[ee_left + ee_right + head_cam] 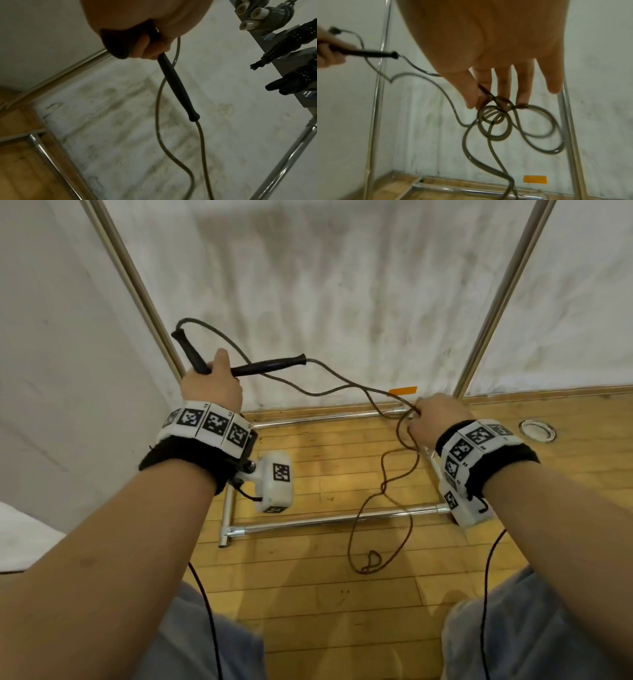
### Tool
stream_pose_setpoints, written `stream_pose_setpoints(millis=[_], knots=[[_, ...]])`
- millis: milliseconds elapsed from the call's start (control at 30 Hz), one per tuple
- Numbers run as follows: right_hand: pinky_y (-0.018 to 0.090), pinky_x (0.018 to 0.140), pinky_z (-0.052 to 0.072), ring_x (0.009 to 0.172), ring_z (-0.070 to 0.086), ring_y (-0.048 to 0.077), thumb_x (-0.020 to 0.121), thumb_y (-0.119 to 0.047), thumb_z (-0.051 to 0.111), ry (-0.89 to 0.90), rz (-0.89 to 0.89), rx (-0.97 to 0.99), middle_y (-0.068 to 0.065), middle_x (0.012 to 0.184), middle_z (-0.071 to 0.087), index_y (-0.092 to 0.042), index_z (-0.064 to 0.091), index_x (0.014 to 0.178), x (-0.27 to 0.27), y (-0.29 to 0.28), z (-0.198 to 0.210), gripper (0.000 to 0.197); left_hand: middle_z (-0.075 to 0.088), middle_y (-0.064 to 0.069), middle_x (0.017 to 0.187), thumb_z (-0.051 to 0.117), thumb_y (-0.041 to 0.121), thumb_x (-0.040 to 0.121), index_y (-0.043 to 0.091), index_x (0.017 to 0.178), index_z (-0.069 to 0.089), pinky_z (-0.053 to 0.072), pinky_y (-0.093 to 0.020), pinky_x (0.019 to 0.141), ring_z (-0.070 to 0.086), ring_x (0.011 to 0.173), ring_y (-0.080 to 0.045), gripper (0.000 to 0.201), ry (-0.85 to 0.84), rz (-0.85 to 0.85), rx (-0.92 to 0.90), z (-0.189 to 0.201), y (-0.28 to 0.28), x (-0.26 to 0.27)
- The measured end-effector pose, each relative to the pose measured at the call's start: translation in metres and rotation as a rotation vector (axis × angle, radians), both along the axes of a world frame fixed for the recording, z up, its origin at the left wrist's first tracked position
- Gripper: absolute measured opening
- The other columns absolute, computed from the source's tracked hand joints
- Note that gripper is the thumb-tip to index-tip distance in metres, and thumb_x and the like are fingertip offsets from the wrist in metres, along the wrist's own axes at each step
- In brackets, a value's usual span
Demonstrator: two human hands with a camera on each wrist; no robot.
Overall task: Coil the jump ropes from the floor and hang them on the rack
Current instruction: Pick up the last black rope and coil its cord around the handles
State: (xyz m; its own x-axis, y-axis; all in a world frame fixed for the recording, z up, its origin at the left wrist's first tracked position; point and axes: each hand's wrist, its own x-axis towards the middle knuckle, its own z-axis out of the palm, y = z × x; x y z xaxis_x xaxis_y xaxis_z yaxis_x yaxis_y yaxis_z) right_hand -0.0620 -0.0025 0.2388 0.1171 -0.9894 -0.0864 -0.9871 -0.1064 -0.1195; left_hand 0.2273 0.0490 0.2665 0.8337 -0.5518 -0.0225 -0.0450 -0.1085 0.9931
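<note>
My left hand [212,381] grips both black handles [270,367] of a jump rope; one handle [176,86] sticks out past the fingers, the other points up and left. The thin grey-brown rope [342,386] runs from the handles across to my right hand [428,422], which pinches it between thumb and fingers [471,93], with small loops [494,121] hanging just below. The rest of the rope [383,529] drops in a long loop onto the wooden floor. The metal rack's base bars [335,518] lie under both hands, and its uprights [500,302] rise against the white wall.
Other rope handles [295,79] hang on hooks high on the rack in the left wrist view. An orange tape mark [404,390] sits on the wall near the skirting. A round metal floor fitting [537,430] lies at the right. My knees fill the bottom corners.
</note>
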Motion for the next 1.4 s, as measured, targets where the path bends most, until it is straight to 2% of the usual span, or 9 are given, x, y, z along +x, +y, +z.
stream_pose_setpoints(millis=[233,433,567,700,833,1000,1167,1233,1400], knots=[[0.028,0.055,0.04,0.066,0.054,0.021,0.097,-0.034,0.045,-0.444,-0.007,0.009,0.004,0.07,0.058,-0.009,0.065,0.093,0.011,0.002,0.004,0.032,0.065,0.005,0.051,0.055,0.053,0.083,0.017,0.065,0.062,0.042,-0.024,0.052,0.047,0.035,-0.012,0.041,0.226,-0.03,0.009,-0.002,0.001,-0.003],[0.028,0.066,0.039,0.076,0.056,0.025,0.094,-0.029,0.051,-0.795,-0.06,-0.027,0.017,0.093,0.068,-0.003,0.069,0.098,0.018,0.002,0.012,0.032,0.068,0.003,0.062,0.066,0.028,0.087,0.012,0.082,0.062,0.035,-0.017,0.038,0.049,0.044,-0.006,0.017,0.344,-0.29,-0.107,0.004,0.003,-0.03],[0.031,0.071,0.049,0.075,0.057,0.025,0.093,-0.025,0.052,-0.923,-0.09,-0.137,0.024,0.096,0.067,0.003,0.067,0.09,0.02,0.001,0.018,0.032,0.064,0.0,0.069,0.07,0.026,0.084,0.012,0.082,0.06,0.037,-0.021,0.043,0.049,0.051,-0.011,0.017,0.259,-0.398,-0.03,0.005,0.009,-0.035],[0.023,0.076,0.049,0.079,0.063,0.015,0.094,-0.021,0.05,-1.189,-0.122,-0.217,0.005,0.083,0.072,-0.022,0.064,0.076,0.02,0.0,0.029,0.022,0.063,-0.005,0.073,0.074,0.027,0.08,0.015,0.08,0.053,0.045,-0.023,0.047,0.055,0.06,-0.016,0.024,0.01,-0.536,0.213,0.001,0.012,-0.037],[0.02,0.071,0.047,0.072,0.061,0.006,0.096,-0.025,0.046,-1.15,-0.036,-0.247,-0.008,0.067,0.067,-0.023,0.063,0.091,0.018,0.001,0.034,0.019,0.055,-0.001,0.078,0.059,0.048,0.087,0.013,0.091,0.054,0.041,-0.028,0.058,0.053,0.069,-0.017,0.035,-0.323,-0.453,0.398,-0.006,0.012,-0.036],[0.02,0.059,0.05,0.05,0.045,0.007,0.097,-0.024,0.045,-1.136,0.144,-0.196,-0.008,0.053,0.042,-0.027,0.063,0.092,0.019,0.008,0.042,0.019,0.067,0.004,0.081,0.039,0.039,0.099,0.018,0.108,0.051,0.046,-0.029,0.069,0.059,0.071,-0.011,0.026,-0.178,-0.377,0.209,-0.003,0.007,-0.036],[0.035,0.072,0.047,0.077,0.056,0.023,0.096,-0.03,0.047,-0.886,0.364,-0.196,0.012,0.089,0.066,-0.02,0.069,0.1,0.03,0.021,0.047,0.024,0.062,0.0,0.077,0.06,0.028,0.091,0.019,0.104,0.057,0.038,-0.026,0.052,0.046,0.048,-0.009,0.017,-0.118,-0.704,0.041,0.001,0.016,-0.054],[0.031,0.062,0.045,0.063,0.049,0.017,0.095,-0.031,0.049,-0.93,0.387,-0.212,0.018,0.078,0.06,-0.008,0.069,0.1,0.037,0.026,0.05,0.031,0.061,0.003,0.081,0.073,0.037,0.074,0.021,0.104,0.06,0.036,-0.022,0.049,0.044,0.046,-0.004,0.037,-0.102,-0.822,0.031,0.002,0.018,-0.064],[0.016,0.048,0.032,0.048,0.034,0.003,0.093,-0.028,0.053,-1.074,0.394,-0.168,-0.016,0.049,0.039,-0.012,0.071,0.094,0.045,0.031,0.056,0.025,0.057,0.021,0.056,0.076,0.036,0.077,0.025,0.095,0.061,0.036,-0.016,0.047,0.047,0.041,0.005,0.026,-0.224,-0.933,0.095,-0.004,0.017,-0.082]])
